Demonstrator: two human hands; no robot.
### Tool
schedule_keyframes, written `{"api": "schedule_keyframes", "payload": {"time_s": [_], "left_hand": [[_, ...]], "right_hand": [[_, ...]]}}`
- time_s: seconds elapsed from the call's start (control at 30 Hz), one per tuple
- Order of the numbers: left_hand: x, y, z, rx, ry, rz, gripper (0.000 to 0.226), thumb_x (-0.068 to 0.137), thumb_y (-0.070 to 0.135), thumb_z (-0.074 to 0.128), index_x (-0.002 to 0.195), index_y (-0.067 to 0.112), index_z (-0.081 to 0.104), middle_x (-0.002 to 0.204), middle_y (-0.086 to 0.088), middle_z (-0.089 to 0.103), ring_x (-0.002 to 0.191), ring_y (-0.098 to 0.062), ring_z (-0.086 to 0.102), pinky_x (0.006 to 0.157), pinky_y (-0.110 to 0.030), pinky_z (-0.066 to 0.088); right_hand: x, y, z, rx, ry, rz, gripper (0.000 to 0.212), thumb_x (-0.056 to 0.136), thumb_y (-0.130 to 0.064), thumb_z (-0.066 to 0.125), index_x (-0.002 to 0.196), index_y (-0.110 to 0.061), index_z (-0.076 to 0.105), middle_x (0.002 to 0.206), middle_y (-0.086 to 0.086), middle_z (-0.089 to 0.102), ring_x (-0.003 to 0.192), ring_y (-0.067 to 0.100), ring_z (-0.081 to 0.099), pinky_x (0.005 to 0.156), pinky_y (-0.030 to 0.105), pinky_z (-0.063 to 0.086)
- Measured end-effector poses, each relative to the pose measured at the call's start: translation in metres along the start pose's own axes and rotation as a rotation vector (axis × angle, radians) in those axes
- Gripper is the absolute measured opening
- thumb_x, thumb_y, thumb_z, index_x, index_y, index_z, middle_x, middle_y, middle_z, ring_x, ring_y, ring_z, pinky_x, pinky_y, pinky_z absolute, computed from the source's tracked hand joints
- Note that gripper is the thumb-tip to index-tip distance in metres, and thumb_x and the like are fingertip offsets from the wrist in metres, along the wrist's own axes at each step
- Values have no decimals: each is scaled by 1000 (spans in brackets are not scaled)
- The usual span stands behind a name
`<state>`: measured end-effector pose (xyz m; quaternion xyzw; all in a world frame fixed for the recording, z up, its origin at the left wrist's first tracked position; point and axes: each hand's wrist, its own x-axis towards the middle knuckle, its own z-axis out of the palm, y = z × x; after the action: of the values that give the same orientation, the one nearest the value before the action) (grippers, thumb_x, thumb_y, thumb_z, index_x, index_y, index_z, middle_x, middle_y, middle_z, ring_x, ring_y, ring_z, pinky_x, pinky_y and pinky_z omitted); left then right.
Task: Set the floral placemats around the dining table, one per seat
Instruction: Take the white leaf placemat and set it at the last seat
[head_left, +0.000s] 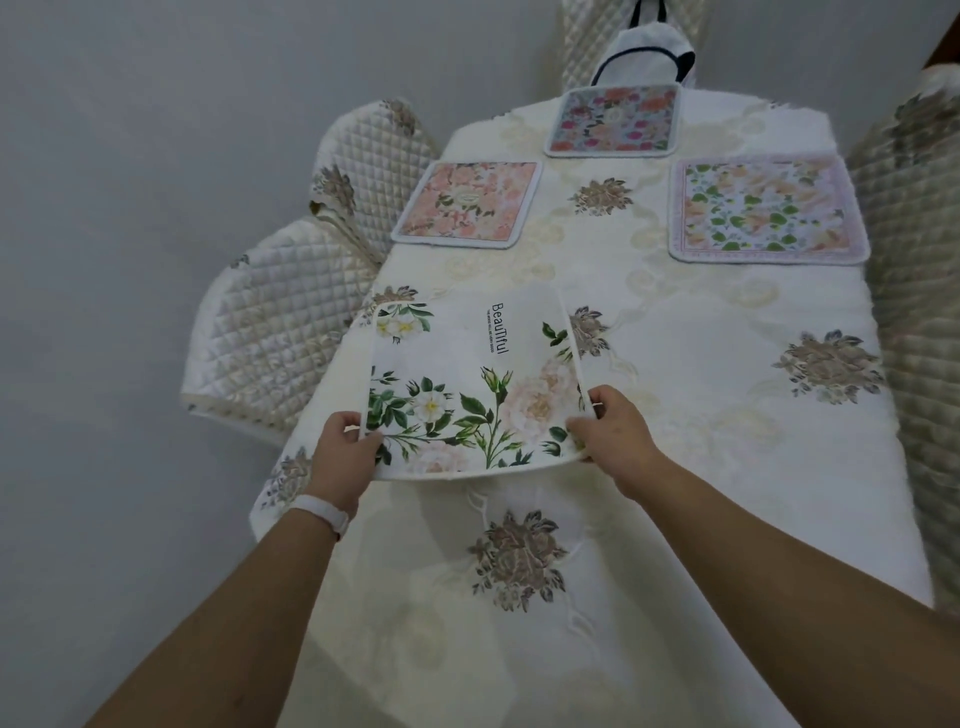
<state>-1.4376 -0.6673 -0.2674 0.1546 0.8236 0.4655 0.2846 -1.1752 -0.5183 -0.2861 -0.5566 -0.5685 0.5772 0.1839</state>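
A: Where was the placemat (467, 384)?
B: Gripped by its near corners, left hand (345, 447) and right hand (613, 431) equally close, stretching away over the table (701, 467).
A: And its long side?
B: It ran between the hands.

Both bare arms reach forward. The left hand (344, 441) and right hand (613, 426) each pinch a near corner of one placemat (467, 384).

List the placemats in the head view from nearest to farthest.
White placemat with green leaves and "Beautiful" lettering, held in both hands → green-leaf and peach placemat at the right edge → pink and peach floral placemat on the left → multicoloured rose placemat at the far end.
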Motion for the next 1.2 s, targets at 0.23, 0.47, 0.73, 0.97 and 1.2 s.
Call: {"api": "schedule_keyframes", "payload": {"time_s": [0.23, 0.47, 0.73, 0.97, 1.2], "left_hand": [[30, -11, -29, 37, -13, 33, 14, 91, 1, 56, 95, 14, 50, 82, -9, 67, 64, -19, 60, 56, -29, 47], [101, -22, -69, 56, -75, 61, 12, 93, 1, 52, 104, 5, 50, 84, -7, 66, 60, -16, 58, 44, -19, 45], [204, -27, -109, 98, -241, 72, 11, 94, 6, 54, 90, 15, 50, 96, -12, 66, 75, -26, 64, 57, -37, 52], [259, -28, -110, 108, -335, 87, 12, 93, 9, 55, 88, 20, 52, 90, -14, 69, 80, -38, 66, 69, -52, 54], [276, -31, -85, 128, -366, 59, 11, 94, 2, 53, 90, 11, 49, 85, -4, 64, 70, -20, 61, 53, -26, 44]], "right_hand": [[-2, -4, 47, -11, 5, 17, 9, 88, -8, 58, 91, -12, 51, 86, 13, 54, 69, 24, 49, 60, 38, 45], [15, -24, 122, -52, 122, 56, 10, 86, -9, 58, 95, -11, 54, 94, 17, 62, 76, 26, 55, 64, 36, 44], [36, -54, 210, -146, 273, 102, 10, 85, -9, 56, 95, -7, 52, 92, 17, 62, 84, 33, 61, 74, 46, 53], [57, -65, 242, -153, 349, 155, 8, 85, -9, 56, 91, -8, 51, 88, 14, 62, 83, 32, 62, 72, 45, 54], [75, -56, 245, -173, 379, 227, 7, 85, -8, 53, 91, -8, 51, 89, 16, 62, 84, 34, 62, 73, 47, 53]]}}
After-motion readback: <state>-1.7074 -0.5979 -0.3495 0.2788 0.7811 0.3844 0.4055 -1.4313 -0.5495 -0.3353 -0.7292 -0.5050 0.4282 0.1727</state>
